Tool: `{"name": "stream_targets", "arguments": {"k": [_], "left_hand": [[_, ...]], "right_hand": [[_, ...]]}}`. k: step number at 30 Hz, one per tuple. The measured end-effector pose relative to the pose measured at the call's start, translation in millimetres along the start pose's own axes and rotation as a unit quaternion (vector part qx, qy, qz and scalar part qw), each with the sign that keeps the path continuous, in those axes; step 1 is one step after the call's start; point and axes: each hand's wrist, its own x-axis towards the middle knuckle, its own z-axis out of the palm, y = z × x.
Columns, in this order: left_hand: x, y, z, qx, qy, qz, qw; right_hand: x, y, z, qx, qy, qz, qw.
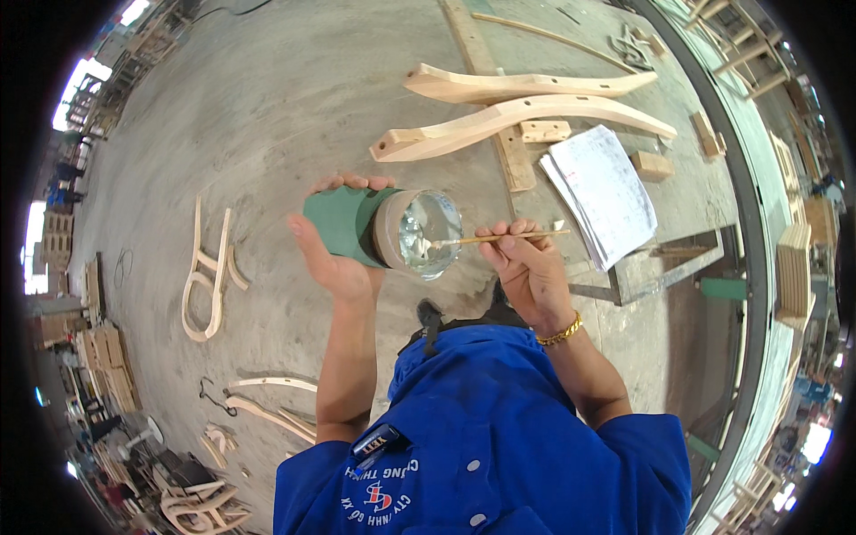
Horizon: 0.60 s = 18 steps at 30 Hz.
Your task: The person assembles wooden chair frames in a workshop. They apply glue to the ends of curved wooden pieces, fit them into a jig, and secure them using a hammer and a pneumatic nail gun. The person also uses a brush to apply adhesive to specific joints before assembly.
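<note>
Green can (379, 227) in left grip (334, 245); stick (499, 237) right.

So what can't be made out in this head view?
- What is inside the green can: glare on its shiny open mouth hides it.
- The tip of the thin stick held by the right hand: lost in that glare.
- The left hand fingers: mostly behind the can.
- Writing on the paper stack: too small.
- Workshop background at the rim: bent, blurred.
</note>
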Motion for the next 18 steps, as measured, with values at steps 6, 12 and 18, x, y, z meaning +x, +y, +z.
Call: {"name": "stream_targets", "arguments": {"k": [6, 12, 18], "left_hand": [[-4, -53, 6, -0.022, 0.009, -0.099, 0.995], [-5, -137, 23, -0.043, 0.013, -0.171, 0.984], [-38, -253, 26, 0.053, 0.198, -0.294, 0.934]], "right_hand": [[-6, -11, -53, -0.016, 0.08, -0.007, 0.997], [3, -51, -86, 0.066, 0.145, -0.053, 0.986], [18, -96, -139, 0.048, 0.188, -0.103, 0.976]]}}
